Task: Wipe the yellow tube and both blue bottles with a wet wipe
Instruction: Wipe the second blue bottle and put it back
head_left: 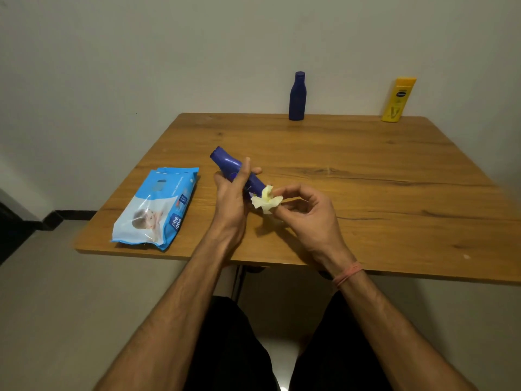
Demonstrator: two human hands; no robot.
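Observation:
My left hand [232, 193] grips a blue bottle [225, 162] tilted above the table, its cap pointing up and to the far left. My right hand [307, 210] pinches a crumpled pale wet wipe [265, 199] against the bottle's lower end. A second blue bottle [297, 96] stands upright at the table's far edge. The yellow tube [397, 99] stands on its cap at the far right, close to the wall.
A blue pack of wet wipes [153, 208] lies flat on the wooden table [366, 187] near its front left corner. The wall runs just behind the table. My legs in dark trousers are under the near edge.

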